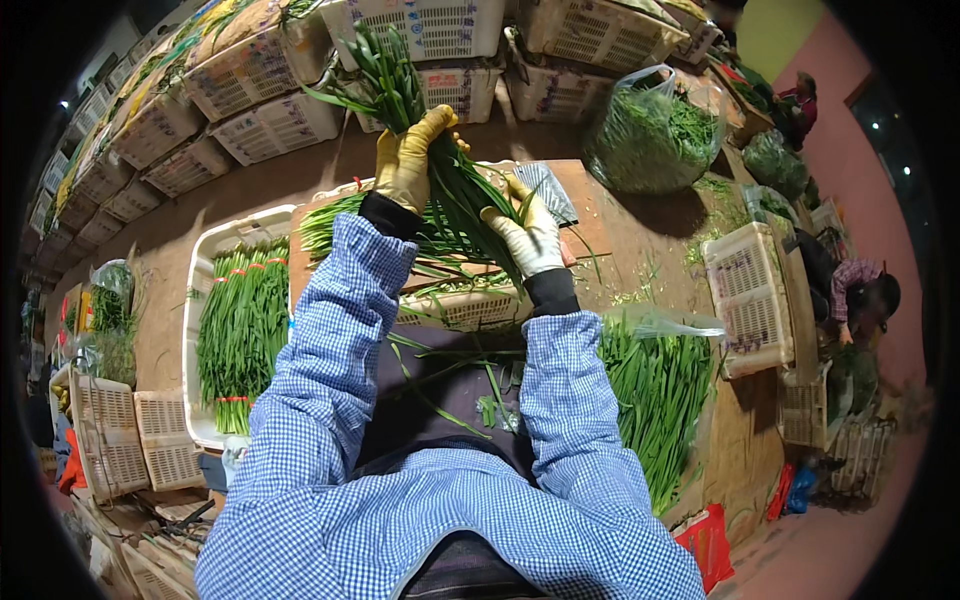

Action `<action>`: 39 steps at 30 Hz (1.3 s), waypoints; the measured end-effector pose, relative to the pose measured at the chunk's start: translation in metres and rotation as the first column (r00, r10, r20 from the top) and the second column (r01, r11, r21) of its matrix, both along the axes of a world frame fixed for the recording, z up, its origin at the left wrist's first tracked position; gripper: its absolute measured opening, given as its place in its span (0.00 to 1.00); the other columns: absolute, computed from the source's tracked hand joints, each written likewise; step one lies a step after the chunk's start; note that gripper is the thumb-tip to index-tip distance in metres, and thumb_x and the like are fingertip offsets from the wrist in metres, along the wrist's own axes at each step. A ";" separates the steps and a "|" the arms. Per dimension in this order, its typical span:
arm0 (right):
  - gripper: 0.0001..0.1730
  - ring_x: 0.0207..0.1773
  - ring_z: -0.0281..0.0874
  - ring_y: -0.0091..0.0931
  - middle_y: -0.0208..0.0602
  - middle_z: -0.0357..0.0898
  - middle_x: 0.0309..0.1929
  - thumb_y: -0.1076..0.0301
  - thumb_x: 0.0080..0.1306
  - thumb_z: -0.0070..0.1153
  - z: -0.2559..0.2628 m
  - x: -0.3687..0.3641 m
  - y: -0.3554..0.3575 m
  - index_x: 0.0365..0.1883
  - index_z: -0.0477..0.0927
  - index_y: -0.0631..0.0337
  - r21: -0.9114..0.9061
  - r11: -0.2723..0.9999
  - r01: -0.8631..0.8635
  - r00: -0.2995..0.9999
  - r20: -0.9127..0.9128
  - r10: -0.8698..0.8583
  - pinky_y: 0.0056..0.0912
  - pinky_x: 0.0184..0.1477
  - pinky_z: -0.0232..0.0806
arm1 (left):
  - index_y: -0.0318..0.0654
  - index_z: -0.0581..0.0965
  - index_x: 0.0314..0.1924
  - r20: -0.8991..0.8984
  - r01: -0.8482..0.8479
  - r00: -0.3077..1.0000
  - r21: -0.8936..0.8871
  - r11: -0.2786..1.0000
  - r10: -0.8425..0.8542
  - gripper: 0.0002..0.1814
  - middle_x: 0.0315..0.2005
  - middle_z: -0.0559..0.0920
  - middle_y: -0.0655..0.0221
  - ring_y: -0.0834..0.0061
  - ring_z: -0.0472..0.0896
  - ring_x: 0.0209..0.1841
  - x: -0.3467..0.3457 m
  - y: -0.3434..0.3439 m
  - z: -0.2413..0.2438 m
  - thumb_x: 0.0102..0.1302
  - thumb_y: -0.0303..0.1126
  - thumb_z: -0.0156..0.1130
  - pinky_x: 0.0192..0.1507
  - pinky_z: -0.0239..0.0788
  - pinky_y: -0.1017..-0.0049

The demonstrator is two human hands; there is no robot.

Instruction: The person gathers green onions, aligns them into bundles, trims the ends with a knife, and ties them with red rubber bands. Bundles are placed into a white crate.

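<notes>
My left hand [412, 159], in a yellow work glove, is closed around a bunch of long green leafy stalks [472, 191], which looks like garlic chives. My right hand [531, 234], in a pale glove with yellowish fingertips, touches the hanging lower leaves of that bunch; its grip is partly hidden by them. Beneath the hands, more loose stalks [330, 225] lie on a board [589, 202] set across a white plastic crate [480, 309]. A striped grey sheet or pad [547, 187] rests on the board's far part, right of the bunch.
To the left, a white crate [196, 300] holds bundles with red bands [247, 322]. Loose greens [660, 405] lie on the right beside plastic film. Stacked crates [277, 124] line the far side. A filled plastic bag [652, 135] stands far right; two people [862, 292] are beyond at the right.
</notes>
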State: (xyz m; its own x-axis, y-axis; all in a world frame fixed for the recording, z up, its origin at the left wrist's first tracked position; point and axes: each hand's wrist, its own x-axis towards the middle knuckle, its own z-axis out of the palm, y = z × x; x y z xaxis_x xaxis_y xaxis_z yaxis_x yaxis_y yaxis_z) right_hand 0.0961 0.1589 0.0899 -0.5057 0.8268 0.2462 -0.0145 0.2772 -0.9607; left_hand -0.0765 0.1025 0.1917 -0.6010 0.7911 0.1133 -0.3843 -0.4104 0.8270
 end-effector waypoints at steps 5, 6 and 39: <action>0.10 0.36 0.76 0.20 0.30 0.84 0.34 0.71 0.60 0.66 -0.005 -0.017 -0.019 0.40 0.84 0.63 -0.357 0.934 -0.019 0.967 -0.243 -0.073 0.26 0.43 0.69 | 0.33 0.79 0.32 0.263 0.024 0.964 0.060 0.998 -0.039 0.12 0.25 0.81 0.64 0.67 0.82 0.29 -0.029 -0.021 -0.024 0.63 0.36 0.68 0.36 0.81 0.61; 0.10 0.36 0.76 0.20 0.30 0.84 0.34 0.70 0.60 0.66 -0.002 -0.020 -0.024 0.40 0.84 0.63 -0.310 0.950 0.023 0.961 -0.255 -0.106 0.26 0.43 0.69 | 0.33 0.79 0.32 0.311 0.024 0.949 0.090 0.996 -0.051 0.12 0.26 0.81 0.63 0.66 0.83 0.30 -0.031 -0.027 -0.026 0.63 0.36 0.67 0.37 0.81 0.60; 0.13 0.44 0.78 0.38 0.40 0.81 0.38 0.60 0.62 0.62 0.027 -0.014 -0.073 0.43 0.82 0.54 0.567 0.820 -0.075 0.944 0.305 -0.124 0.39 0.47 0.70 | 0.42 0.69 0.25 0.350 -0.141 0.936 0.449 0.882 -0.028 0.18 0.20 0.67 0.70 0.71 0.65 0.23 -0.101 -0.112 0.015 0.69 0.44 0.57 0.49 0.68 0.55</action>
State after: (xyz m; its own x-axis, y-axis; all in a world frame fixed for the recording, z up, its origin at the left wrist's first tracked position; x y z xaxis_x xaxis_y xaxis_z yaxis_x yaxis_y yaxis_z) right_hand 0.0821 0.0857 0.1174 -0.6186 0.6034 0.5033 0.2730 0.7657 -0.5824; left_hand -0.1778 -0.0094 0.2071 -0.7108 0.6618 0.2383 -0.5678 -0.7398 0.3609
